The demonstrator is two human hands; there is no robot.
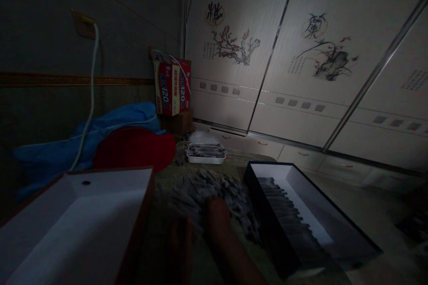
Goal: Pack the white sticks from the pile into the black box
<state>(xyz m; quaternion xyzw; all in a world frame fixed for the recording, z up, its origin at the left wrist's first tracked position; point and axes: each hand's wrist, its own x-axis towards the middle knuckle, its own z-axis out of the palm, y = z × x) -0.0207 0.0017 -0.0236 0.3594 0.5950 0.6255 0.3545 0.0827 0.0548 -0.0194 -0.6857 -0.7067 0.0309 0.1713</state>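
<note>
A loose heap of thin, greyish stick-like pieces [197,187] lies on the dark table. My right hand [217,213] is at the heap with its fingers bent down onto it; what is between them is too dark to see. To its left, near the heap's lower edge, my left hand [180,231] is a dim shape with its fingers hidden in shadow. On the right stands a dark box with a white inside [314,205], holding a row of similar pieces [287,209] laid side by side.
A large white-lined box [96,213] stands at the left. Behind the heap is a white tray [206,159] of similar pieces. A red round item [133,149], blue cloth [123,118], a red and white carton [172,87] and a white cable [92,84] are further back.
</note>
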